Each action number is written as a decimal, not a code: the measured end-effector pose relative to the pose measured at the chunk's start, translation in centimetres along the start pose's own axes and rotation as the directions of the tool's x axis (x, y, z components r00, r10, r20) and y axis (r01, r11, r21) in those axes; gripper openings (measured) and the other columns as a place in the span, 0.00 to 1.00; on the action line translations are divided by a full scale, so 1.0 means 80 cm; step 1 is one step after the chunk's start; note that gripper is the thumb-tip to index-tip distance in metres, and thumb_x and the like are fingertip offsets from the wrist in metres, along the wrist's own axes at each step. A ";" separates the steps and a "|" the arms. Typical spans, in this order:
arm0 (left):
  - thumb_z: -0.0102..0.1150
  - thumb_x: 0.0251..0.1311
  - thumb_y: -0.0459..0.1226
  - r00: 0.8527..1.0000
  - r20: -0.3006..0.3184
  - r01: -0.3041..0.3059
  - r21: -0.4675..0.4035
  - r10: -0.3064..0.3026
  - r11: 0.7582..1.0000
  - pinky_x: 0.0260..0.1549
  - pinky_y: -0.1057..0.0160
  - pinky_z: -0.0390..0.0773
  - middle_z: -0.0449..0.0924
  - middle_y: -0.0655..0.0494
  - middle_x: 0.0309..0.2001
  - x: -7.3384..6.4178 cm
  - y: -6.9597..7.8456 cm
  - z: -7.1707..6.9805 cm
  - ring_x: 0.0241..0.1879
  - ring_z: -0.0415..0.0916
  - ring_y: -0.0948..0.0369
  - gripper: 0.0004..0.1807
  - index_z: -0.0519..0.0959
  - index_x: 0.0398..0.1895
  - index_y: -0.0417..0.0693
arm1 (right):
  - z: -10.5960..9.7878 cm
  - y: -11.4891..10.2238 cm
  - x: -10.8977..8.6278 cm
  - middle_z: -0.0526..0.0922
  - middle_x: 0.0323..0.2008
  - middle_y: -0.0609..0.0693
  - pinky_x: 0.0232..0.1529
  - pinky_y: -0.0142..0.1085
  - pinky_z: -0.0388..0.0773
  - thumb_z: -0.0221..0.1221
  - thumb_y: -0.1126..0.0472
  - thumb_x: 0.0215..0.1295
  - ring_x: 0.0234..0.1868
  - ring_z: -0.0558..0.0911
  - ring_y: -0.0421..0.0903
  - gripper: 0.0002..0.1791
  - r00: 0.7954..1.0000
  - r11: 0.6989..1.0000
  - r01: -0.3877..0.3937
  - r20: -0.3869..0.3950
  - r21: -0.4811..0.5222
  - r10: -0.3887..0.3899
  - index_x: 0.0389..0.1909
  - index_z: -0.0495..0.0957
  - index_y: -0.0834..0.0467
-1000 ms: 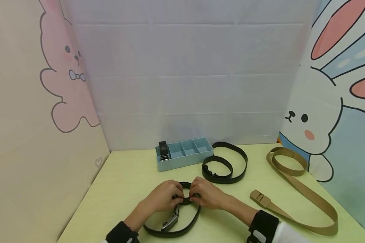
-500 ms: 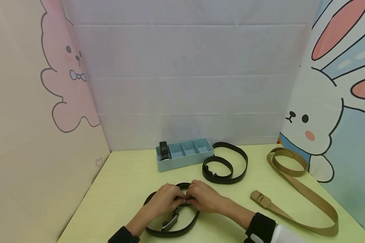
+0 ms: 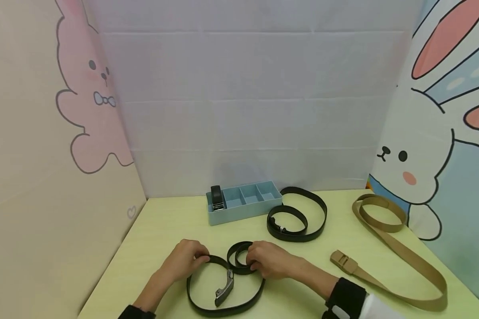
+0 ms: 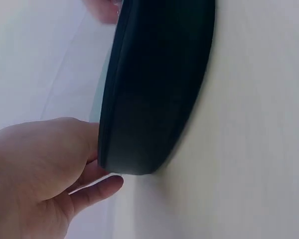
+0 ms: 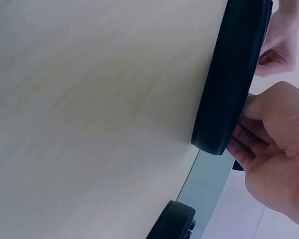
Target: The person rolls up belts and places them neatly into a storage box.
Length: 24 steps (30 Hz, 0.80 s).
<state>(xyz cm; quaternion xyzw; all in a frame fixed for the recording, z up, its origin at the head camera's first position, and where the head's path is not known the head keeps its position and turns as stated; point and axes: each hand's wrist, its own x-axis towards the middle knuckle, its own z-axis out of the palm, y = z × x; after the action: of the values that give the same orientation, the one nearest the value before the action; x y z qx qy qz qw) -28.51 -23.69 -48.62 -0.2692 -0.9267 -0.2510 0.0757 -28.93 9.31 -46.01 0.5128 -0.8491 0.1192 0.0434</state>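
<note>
A black belt [image 3: 223, 312] lies on edge on the table in a wide loop, with a small coil at its far end. Its silver buckle [image 3: 225, 289] sits inside the wide loop. My left hand [image 3: 185, 260] pinches the strap at the loop's left side. At the right of the small coil, my right hand [image 3: 272, 260] holds the strap between thumb and fingers. In the left wrist view the belt [image 4: 149, 89] partly hides my left fingertips. The right wrist view shows my right hand [image 5: 279, 144] against the outer loop, its fingertips partly hidden.
A blue divided tray [image 3: 245, 212] stands at the back, with a rolled black belt [image 3: 217, 197] in its leftmost compartment. Right of it lies another black belt [image 3: 297, 238], partly coiled. A tan webbing belt [image 3: 409, 257] stretches along the table's right side.
My left hand has left the small coil and moved left to the wide loop's side. My right hand stays at the coil, which now shows two rings.
</note>
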 end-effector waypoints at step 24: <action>0.79 0.68 0.36 0.959 -0.284 0.074 0.205 -0.013 0.976 0.46 0.51 0.91 0.94 0.50 0.44 -0.005 0.002 0.002 0.45 0.90 0.52 0.07 0.93 0.45 0.44 | -0.016 -0.003 -0.043 0.86 0.28 0.41 0.40 0.19 0.72 0.74 0.72 0.66 0.31 0.69 0.24 0.10 1.000 0.983 0.003 0.009 0.185 -0.004 0.31 0.91 0.53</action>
<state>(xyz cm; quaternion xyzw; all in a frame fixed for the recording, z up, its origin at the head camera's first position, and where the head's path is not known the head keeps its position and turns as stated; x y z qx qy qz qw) -28.10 -23.65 -48.78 -0.2005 -0.9339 -0.1872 0.2294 -27.18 12.47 -45.40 0.5167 -0.8336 0.1953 -0.0082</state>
